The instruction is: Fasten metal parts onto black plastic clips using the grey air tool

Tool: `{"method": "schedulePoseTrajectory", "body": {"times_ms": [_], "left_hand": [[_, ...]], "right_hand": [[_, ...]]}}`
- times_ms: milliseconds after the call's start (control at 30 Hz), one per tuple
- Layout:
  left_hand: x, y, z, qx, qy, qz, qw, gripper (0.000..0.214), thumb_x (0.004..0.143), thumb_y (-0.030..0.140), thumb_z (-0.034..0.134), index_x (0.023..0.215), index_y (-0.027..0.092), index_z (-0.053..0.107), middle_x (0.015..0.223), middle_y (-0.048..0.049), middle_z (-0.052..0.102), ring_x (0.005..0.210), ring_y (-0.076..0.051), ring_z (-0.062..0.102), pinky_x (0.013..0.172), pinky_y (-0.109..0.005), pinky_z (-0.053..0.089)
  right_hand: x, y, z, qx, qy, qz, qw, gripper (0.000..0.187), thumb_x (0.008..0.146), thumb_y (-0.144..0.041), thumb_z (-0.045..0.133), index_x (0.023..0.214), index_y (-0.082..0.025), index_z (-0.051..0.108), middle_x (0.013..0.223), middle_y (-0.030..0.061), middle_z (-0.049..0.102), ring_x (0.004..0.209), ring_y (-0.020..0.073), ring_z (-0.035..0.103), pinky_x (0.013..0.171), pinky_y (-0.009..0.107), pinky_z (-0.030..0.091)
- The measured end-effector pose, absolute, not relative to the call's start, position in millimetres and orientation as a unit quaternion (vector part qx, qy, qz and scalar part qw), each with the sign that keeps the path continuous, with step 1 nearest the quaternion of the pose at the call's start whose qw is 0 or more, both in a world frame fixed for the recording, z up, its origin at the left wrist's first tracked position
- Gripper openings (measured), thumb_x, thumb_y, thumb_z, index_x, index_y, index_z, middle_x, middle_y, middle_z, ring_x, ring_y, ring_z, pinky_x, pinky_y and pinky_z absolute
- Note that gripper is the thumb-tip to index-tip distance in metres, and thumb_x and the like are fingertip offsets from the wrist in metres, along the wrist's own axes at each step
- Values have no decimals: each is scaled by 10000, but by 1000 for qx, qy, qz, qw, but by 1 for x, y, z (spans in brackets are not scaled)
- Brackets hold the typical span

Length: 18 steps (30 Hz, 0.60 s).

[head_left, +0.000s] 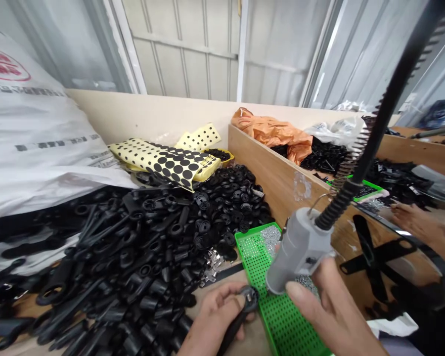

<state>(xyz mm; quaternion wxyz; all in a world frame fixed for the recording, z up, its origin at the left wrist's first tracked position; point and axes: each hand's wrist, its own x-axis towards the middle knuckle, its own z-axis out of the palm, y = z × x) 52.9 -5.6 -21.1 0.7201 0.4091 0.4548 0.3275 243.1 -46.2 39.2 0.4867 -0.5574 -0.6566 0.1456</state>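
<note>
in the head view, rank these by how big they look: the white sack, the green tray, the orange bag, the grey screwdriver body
1. white sack, largest by far, and it runs out of frame
2. green tray, partly covered by the hands
3. orange bag and grey screwdriver body look about alike; the tool, in the right hand, is much nearer the camera, so no ranking.

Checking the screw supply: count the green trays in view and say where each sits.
2. One green tray lies right by the left hand and right hand, screws at its far end. Another green tray sits beyond the wooden divider, mostly hidden.
</note>
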Motion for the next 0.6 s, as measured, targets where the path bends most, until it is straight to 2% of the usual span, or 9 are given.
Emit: {"method": "schedulePoseTrajectory", "body": {"times_ms": [100, 200, 300, 500, 600], "left_hand": [[54, 7, -25, 409, 446, 320, 729, 447, 626, 480, 707, 847, 92, 676, 630, -42, 673, 403, -65, 494, 428, -175, 343], [55, 17, -27, 413, 446, 308, 732, 397, 639, 417, 684, 873, 95, 677, 634, -40, 678, 400, -58, 500, 432, -167, 329], [56, 25, -28, 419, 455, 293, 729, 329, 656, 366, 641, 847, 98, 667, 626, -31, 675, 402, -51, 504, 436, -161, 326], [60, 35, -30, 434, 471, 257, 723, 308, 672, 357, 597, 842, 106, 647, 603, -10, 654, 397, -44, 496, 426, -157, 328], [60, 39, -31, 435, 478, 236, 726, 308, 667, 362, 586, 847, 116, 630, 618, -15, 664, 380, -50, 494, 400, -160, 325]], "right_hand": [[232, -24, 40, -511, -578, 350, 531, 351, 805, -486, 600, 1052, -238, 576, 957, 56, 662, 877, 210, 633, 708, 276, 510], [225, -1, 37, -472, -507, 450, 564, 348, 749, -515, 656, 914, -215, 593, 815, 25, 626, 760, 174, 585, 642, 265, 473], [223, 21, 35, -450, -495, 441, 598, 324, 718, -481, 697, 836, -198, 591, 725, 8, 595, 685, 155, 548, 595, 260, 433], [219, 57, 21, -437, -522, 401, 613, 326, 763, -489, 645, 676, -189, 551, 534, -15, 535, 516, 134, 484, 524, 280, 376], [219, 69, 11, -437, -520, 380, 628, 336, 774, -480, 641, 633, -197, 525, 521, -32, 500, 481, 121, 459, 507, 281, 370]]}}
